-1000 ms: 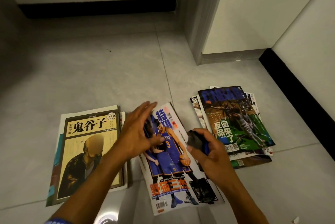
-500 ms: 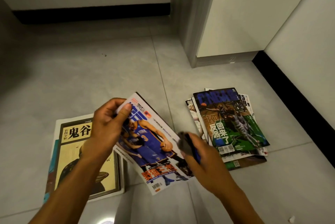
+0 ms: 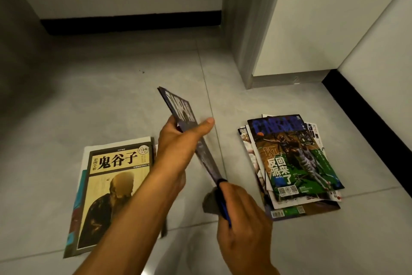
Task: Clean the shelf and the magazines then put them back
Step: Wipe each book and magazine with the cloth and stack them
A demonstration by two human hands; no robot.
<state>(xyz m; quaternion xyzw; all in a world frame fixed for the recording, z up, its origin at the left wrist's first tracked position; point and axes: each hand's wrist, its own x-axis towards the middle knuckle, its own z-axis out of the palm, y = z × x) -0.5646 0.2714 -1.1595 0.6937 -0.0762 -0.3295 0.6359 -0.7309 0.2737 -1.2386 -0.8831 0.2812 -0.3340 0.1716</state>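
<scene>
Left hand (image 3: 178, 141) grips a lifted magazine (image 3: 189, 132); right hand (image 3: 243, 214) clutches a cloth (image 3: 210, 203) beside 鬼谷子 book (image 3: 111, 185)

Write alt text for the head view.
Left hand holds a thin blue-covered magazine edge-on above a grey tiled floor; right hand grips a grey cloth. Magazine stacks lie on both sides.

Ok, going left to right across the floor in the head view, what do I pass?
Yellow-covered book pile → left hand holding a raised magazine → right hand gripping a cloth → stack of basketball magazines.
</scene>
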